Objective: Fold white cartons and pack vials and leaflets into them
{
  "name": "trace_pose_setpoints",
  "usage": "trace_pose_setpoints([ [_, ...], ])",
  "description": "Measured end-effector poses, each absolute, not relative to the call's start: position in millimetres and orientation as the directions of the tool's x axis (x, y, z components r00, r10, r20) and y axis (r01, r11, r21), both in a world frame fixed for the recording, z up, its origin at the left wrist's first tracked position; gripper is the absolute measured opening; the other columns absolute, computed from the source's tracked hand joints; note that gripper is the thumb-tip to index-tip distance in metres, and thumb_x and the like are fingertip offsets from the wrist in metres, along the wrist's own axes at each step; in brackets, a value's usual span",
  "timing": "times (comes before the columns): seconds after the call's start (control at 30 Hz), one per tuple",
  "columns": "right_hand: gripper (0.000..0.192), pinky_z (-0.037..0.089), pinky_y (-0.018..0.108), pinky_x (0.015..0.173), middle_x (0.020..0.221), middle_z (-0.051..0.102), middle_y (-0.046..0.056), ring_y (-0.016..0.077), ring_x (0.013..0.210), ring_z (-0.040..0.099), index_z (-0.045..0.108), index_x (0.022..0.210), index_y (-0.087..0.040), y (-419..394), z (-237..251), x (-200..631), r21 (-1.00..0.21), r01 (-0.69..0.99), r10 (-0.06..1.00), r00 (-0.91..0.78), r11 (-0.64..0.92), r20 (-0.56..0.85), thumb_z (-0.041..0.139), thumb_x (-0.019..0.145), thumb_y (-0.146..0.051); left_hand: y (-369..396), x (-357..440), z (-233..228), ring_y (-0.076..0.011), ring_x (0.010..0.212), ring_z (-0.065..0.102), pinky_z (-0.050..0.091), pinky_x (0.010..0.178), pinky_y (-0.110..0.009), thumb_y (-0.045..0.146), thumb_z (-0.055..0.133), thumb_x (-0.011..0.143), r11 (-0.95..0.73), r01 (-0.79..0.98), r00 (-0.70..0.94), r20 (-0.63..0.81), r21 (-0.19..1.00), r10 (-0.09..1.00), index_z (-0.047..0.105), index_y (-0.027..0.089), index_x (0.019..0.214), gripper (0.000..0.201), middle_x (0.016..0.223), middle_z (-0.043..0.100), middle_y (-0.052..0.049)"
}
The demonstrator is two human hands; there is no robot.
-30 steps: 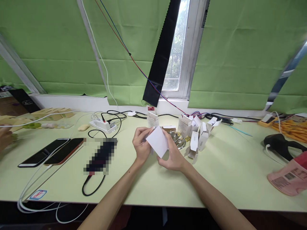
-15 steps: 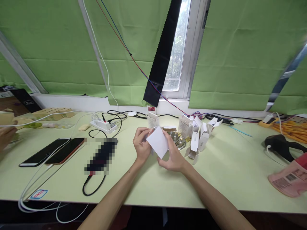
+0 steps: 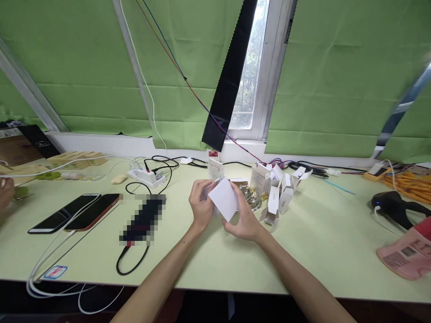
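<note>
A small white cardboard box (image 3: 223,200) is held above the table, tilted, one plain face toward me. My left hand (image 3: 202,202) is closed round its left side, with the fingers curled behind it. On the right, my right hand (image 3: 245,215) grips the box between thumb and fingers. Just behind the hands lies a heap of shiny metal pieces (image 3: 249,197), partly covered by the box and fingers. Several open white boxes (image 3: 272,205) with loose flaps stand to the right of the heap. Another white box (image 3: 215,168) stands upright behind my left hand.
Two phones (image 3: 63,213) and a pixelated dark device (image 3: 143,220) lie at the left, with cables. A power strip (image 3: 147,177) sits behind them. At the right are a black scanner (image 3: 390,207) and a pink container (image 3: 406,253). Another person's hand (image 3: 6,194) shows at the far left.
Both my hands keep their grip on the white box, which has barely shifted. At the far left, the other person's hand has moved.
</note>
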State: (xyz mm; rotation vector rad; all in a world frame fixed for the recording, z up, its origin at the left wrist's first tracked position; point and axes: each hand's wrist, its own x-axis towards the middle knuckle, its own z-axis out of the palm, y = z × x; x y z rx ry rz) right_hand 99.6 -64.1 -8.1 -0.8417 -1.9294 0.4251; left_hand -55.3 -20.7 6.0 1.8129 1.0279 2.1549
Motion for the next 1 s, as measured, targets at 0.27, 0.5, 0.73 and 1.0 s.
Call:
trace_pose_setpoints([
  [0.27, 0.102, 0.027, 0.048, 0.125, 0.160, 0.029, 0.015, 0.0296, 0.150, 0.028, 0.011, 0.158, -0.019, -62.2, -10.2, 100.5, -0.598, 0.374, 0.702, -0.291, 0.709, 0.650, 0.067, 0.073, -0.019, -18.9, -56.7, 3.4, -0.0162, 0.090, 0.062, 0.050, 0.079, -0.030, 0.029, 0.063, 0.093, -0.770, 0.252, -0.251, 0.808, 0.586, 0.532, 0.062, 0.019, 0.093, 0.010, 0.092, 0.064, -0.004],
  [0.5, 0.102, 0.028, 0.049, 0.124, 0.160, 0.029, 0.015, 0.0306, 0.150, 0.029, 0.010, 0.158, -0.020, -62.3, -10.3, 101.2, -0.595, 0.385, 0.705, -0.296, 0.706, 0.645, 0.068, 0.073, -0.019, -19.3, -57.5, 2.7, -0.0168, 0.088, 0.063, 0.051, 0.077, -0.030, 0.029, 0.062, 0.092, -0.783, 0.275, -0.220, 0.829, 0.559, 0.514, 0.060, 0.020, 0.083, 0.013, 0.092, 0.064, -0.004],
  [0.73, 0.102, 0.028, 0.049, 0.124, 0.159, 0.031, 0.015, 0.0309, 0.150, 0.029, 0.011, 0.158, -0.020, -61.6, -10.9, 100.9, -0.595, 0.391, 0.708, -0.288, 0.702, 0.645, 0.067, 0.073, -0.020, -21.4, -58.6, 5.5, -0.0183, 0.087, 0.064, 0.051, 0.075, -0.032, 0.030, 0.061, 0.092, -0.787, 0.315, -0.190, 0.847, 0.531, 0.496, 0.059, 0.020, 0.078, 0.017, 0.089, 0.066, -0.005],
  [1.0, 0.103, 0.029, 0.049, 0.123, 0.161, 0.028, 0.015, 0.0311, 0.149, 0.030, 0.012, 0.158, -0.021, -62.0, -11.3, 100.9, -0.630, 0.390, 0.738, -0.280, 0.672, 0.614, 0.069, 0.072, -0.020, -21.4, -57.1, 6.5, -0.0172, 0.087, 0.062, 0.050, 0.076, -0.030, 0.028, 0.063, 0.091, -0.775, 0.321, -0.224, 0.839, 0.544, 0.496, 0.062, 0.019, 0.076, 0.018, 0.089, 0.063, -0.004],
])
